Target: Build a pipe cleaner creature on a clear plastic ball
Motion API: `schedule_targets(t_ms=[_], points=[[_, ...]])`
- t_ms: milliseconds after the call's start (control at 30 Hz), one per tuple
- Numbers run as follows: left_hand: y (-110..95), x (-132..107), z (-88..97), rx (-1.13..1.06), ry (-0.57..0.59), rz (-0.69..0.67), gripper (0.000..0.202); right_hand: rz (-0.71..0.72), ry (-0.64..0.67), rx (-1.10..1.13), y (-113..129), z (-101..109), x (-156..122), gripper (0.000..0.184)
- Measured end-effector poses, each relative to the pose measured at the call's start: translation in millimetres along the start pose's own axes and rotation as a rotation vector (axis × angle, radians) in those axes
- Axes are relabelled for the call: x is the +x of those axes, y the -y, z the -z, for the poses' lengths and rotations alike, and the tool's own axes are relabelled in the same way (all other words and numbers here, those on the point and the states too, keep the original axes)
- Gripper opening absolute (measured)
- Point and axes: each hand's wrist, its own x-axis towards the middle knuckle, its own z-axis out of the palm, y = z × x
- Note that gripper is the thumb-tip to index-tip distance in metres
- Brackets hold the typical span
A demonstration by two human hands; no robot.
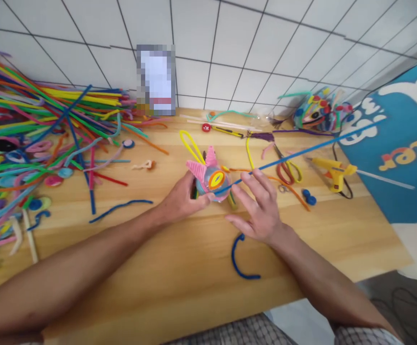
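My left hand (pixel 181 199) is closed round a small ball-shaped craft piece (pixel 211 177) covered in pink pipe cleaner, with a yellow and orange ring on its front and pink spikes on top. My right hand (pixel 260 203) is to its right, fingers spread, and pinches a long blue pipe cleaner (pixel 302 152) that runs from the craft piece up to the right. A curved dark blue pipe cleaner piece (pixel 237 258) lies on the wooden table (pixel 179 268) just below my right hand.
A big heap of coloured pipe cleaners (pixel 32 139) fills the left of the table. A yellow glue gun (pixel 332 170) and scissors (pixel 287 167) lie at right. Another colourful craft piece (pixel 314 112) sits by the tiled wall. A blue board (pixel 402 158) leans at right.
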Motion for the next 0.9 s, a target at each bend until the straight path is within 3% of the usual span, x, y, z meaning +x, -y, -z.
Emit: schedule_targets(t_ms=[200,367,567,733,900], points=[[4.7,-1.6,-0.2,-0.064,0.039,0.005,0.073,-0.010,0.044,0.097,-2.6,-2.6,1.4,0.082],[10.7,-2.5,0.0,-0.126,0.026,-0.030,0.077,-0.051,0.055,0.185,-3.0,-7.4,0.9,0.080],[14.5,-3.3,1.7,-0.139,0.047,-0.041,0.080,-0.181,-0.011,0.314,-1.8,-12.9,2.4,0.055],[10.5,-5.1,1.2,-0.115,0.058,-0.034,0.082,-0.306,-0.135,0.395,6.8,-14.2,17.8,0.027],[3.8,-7.0,2.6,-0.126,0.027,-0.009,0.085,-0.354,-0.164,0.408,13.6,-9.4,32.9,0.012]])
